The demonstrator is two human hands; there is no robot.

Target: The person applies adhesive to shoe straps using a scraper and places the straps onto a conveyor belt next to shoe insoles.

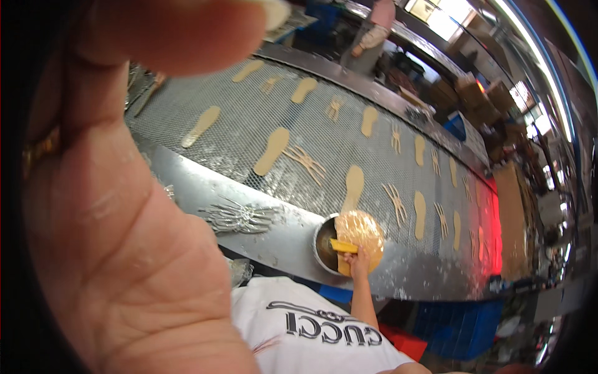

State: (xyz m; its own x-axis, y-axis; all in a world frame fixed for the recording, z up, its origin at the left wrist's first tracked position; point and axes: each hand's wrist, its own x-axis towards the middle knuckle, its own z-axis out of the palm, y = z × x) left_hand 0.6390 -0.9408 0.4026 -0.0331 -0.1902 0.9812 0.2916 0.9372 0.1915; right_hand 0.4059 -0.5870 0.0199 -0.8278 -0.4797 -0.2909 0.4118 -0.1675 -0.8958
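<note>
At your right hand (359, 263), the round amber disc (363, 232) shines like glossy plastic, and the yellow handle (342, 246) looks smooth. Just left of that hand, the bowl (324, 240) is metal; the smooth metal ledge (288, 235) gleams. Farther left, the strap bundle (240, 217) looks glossy, silvery. Beyond your hand, matt insoles (272, 151) lie on coarse mesh (233, 115). Your shirt (265, 296) is matt cloth.

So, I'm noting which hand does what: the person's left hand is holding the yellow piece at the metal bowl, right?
Not quite: it is the right hand that holds the yellow piece at the metal bowl. The head view shows it; the left hand is up close to the camera.
</note>
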